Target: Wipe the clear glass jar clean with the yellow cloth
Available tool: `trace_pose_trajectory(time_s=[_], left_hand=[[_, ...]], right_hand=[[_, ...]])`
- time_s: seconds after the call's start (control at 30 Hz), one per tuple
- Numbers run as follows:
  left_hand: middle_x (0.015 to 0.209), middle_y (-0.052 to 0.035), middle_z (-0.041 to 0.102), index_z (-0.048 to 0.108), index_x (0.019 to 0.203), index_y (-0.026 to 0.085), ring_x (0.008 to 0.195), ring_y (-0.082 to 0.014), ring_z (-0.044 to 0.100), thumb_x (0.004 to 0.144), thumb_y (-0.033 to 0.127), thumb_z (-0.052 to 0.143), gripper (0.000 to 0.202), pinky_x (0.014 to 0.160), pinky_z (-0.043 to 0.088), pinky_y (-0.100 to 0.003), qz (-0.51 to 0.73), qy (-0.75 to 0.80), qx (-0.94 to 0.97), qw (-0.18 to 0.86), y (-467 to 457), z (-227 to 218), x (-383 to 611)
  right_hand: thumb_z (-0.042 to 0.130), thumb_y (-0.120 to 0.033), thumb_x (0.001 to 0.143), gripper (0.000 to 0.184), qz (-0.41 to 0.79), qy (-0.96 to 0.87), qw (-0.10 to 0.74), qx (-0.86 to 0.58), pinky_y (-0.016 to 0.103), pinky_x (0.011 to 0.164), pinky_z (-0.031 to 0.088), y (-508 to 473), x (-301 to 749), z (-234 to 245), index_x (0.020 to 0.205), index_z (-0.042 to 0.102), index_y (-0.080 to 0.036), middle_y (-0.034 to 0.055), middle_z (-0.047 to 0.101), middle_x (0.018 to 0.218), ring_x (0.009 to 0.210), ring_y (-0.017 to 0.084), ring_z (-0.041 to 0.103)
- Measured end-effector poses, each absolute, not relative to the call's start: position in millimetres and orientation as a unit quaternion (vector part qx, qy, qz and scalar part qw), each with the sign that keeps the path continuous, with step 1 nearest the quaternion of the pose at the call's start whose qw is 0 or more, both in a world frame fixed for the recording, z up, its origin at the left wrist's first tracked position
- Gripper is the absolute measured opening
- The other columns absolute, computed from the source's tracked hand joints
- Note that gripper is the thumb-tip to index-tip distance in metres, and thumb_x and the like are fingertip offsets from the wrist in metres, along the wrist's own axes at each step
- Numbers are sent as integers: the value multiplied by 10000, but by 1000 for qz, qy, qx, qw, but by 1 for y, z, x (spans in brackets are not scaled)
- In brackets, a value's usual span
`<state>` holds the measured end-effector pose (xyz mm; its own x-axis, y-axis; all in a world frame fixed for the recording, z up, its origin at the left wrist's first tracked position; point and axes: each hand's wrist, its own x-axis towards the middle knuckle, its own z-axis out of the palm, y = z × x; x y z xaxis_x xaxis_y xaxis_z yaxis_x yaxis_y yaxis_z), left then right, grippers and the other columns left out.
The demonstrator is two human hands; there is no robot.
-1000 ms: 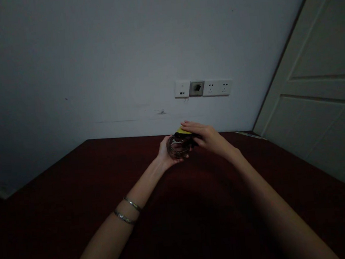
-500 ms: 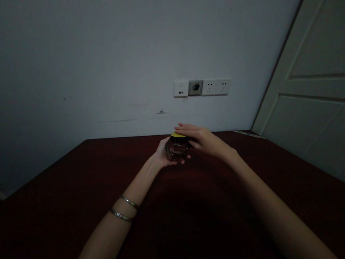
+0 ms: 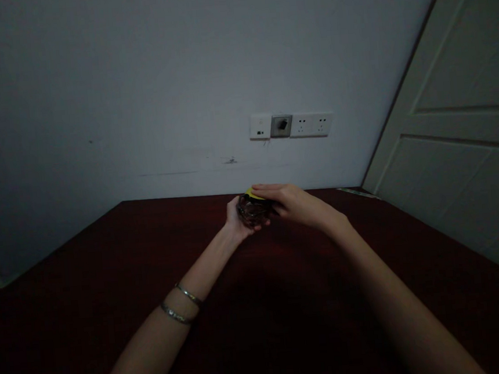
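Observation:
A small, clear, dark-looking glass vessel [image 3: 254, 211] is held above the far part of the table, near the wall. My left hand [image 3: 235, 220] cups it from the left and below, with fingertips showing under it. On its upper side is a yellow piece [image 3: 250, 193] with a dark lower edge; whether this is a lid or a sponge I cannot tell. Fingers of my right hand [image 3: 286, 200] lie bent over the yellow piece from the right, hiding much of it. Two metal bangles [image 3: 181, 303] circle my left forearm.
The dark red table [image 3: 107, 257] stretches out beneath both arms. A pale wall [image 3: 158, 90] rises behind it, bearing a row of sockets [image 3: 309, 124]. At the right is a panelled door [image 3: 455, 145]; a thin flat strip [image 3: 358, 193] lies by the table's far right corner.
The glass vessel has tilted and shifted slightly to the left in my left hand. My right hand has moved slightly down with its fingers over the yellow piece.

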<state>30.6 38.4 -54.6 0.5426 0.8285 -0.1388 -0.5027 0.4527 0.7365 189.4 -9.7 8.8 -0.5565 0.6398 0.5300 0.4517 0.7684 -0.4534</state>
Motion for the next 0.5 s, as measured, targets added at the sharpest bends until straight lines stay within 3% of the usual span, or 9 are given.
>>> trace_pose_trajectory(time_s=[0.3, 0.5], left_hand=[[515, -64, 584, 597, 746, 146, 401, -181, 551, 791, 402, 354, 356, 319, 313, -236, 528, 292, 240, 760, 28, -40, 38], [490, -31, 544, 587, 698, 162, 404, -165, 509, 793, 361, 363, 314, 341, 327, -246, 560, 330, 193, 735, 23, -36, 41]], right_hand=[[537, 41, 588, 417, 193, -827, 381, -365, 372, 922, 450, -31, 181, 19, 801, 709, -272, 9, 732, 950, 1004, 258, 631], [536, 15, 589, 347, 164, -827, 375, -384, 318, 776, 452, -49, 170, 22, 741, 703, -249, 29, 730, 823, 841, 237, 638]])
